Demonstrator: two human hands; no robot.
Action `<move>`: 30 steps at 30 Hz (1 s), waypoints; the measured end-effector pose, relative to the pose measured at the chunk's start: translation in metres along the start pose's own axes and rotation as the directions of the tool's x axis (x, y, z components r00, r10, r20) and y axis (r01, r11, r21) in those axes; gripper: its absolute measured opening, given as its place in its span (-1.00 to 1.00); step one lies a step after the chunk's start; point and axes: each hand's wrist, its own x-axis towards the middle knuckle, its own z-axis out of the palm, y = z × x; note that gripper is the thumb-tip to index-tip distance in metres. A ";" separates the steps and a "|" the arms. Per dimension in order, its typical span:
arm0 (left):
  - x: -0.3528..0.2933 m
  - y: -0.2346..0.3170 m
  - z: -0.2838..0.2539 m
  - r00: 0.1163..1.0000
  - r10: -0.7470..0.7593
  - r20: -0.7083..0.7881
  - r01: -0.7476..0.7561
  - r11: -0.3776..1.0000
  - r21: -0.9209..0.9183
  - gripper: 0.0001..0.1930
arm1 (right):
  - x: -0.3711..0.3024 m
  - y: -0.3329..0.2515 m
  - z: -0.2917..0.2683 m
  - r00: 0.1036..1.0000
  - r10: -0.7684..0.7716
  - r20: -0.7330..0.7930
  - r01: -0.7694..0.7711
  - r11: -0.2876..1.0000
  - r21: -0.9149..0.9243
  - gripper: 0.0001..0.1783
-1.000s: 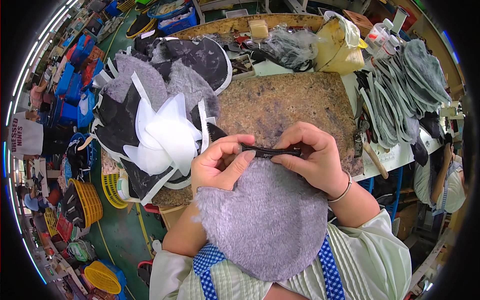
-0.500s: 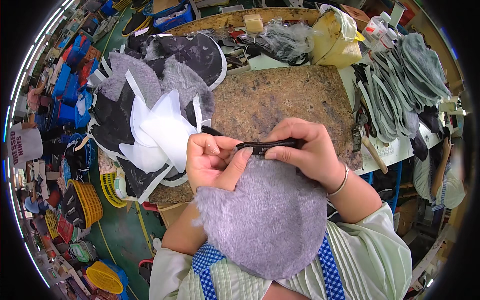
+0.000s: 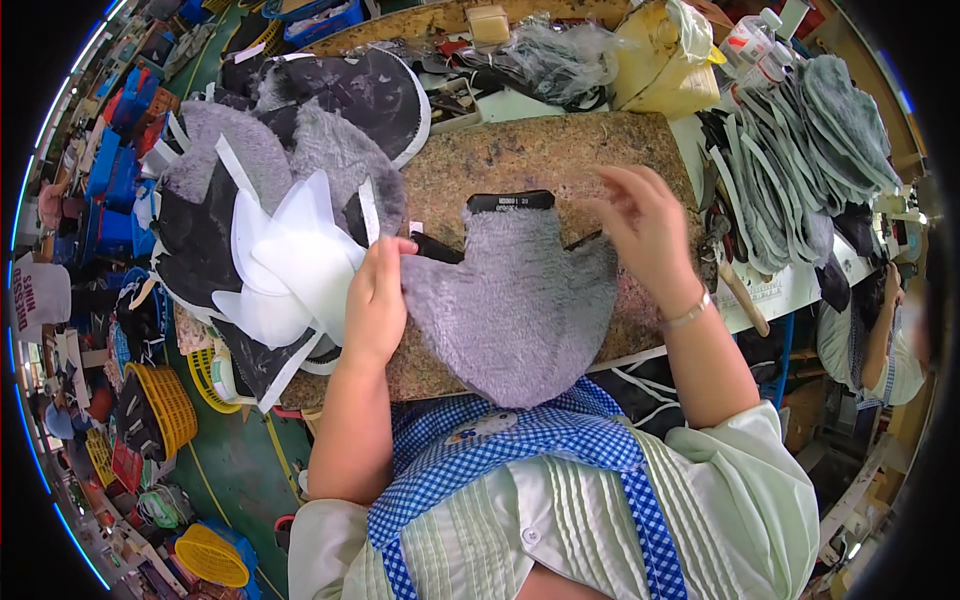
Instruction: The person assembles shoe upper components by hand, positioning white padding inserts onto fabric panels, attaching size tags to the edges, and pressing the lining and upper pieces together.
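The grey piece (image 3: 515,300) is of matt, fluffy fur cloth; its black strip (image 3: 511,201) at twelve o'clock looks smooth. At its nine o'clock, the white sheets (image 3: 300,265) look like smooth plastic. The board (image 3: 580,140) beneath is rough and matt.

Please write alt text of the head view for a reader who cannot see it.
A rounded, black-tipped grey plush piece lies over a mottled brown board, its left edge against a person's left hand; the right hand hovers, blurred, beside it. Curved translucent white sheets lie at left, grey-green plush pieces right.
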 end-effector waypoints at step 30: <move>-0.049 0.028 0.001 0.710 0.455 0.537 -0.654 0.710 0.262 -0.72 | 0.004 -0.011 0.024 0.970 0.032 0.242 -0.056 0.994 0.092 -0.70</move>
